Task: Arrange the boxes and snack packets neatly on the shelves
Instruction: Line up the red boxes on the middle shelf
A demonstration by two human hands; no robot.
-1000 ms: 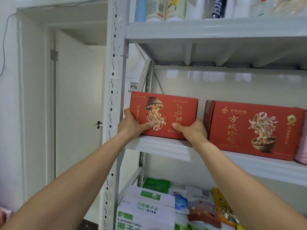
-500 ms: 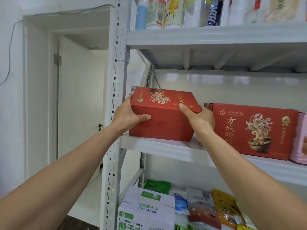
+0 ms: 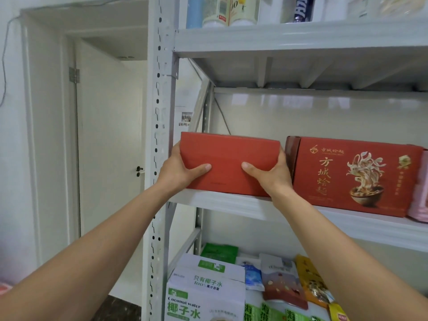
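A red noodle box (image 3: 228, 156) stands at the left end of the middle shelf (image 3: 231, 202), its plain red face turned toward me. My left hand (image 3: 178, 170) grips its left end, thumb across the front. My right hand (image 3: 268, 174) grips its right end the same way. A second, larger red noodle box (image 3: 356, 174) with a printed noodle bowl stands just to the right on the same shelf, a narrow gap between the two.
A pink packet (image 3: 420, 193) stands at the shelf's far right. Bottles (image 3: 231, 10) line the top shelf. Below lie a coconut water carton (image 3: 206, 290) and several snack packets (image 3: 284, 281). The white upright post (image 3: 159, 135) borders the left; a white door (image 3: 108, 147) is beyond.
Both hands have tipped the box forward: its printed face turned upward and out of sight, and the plain red side now faces me. The box still sits at the shelf's left end.
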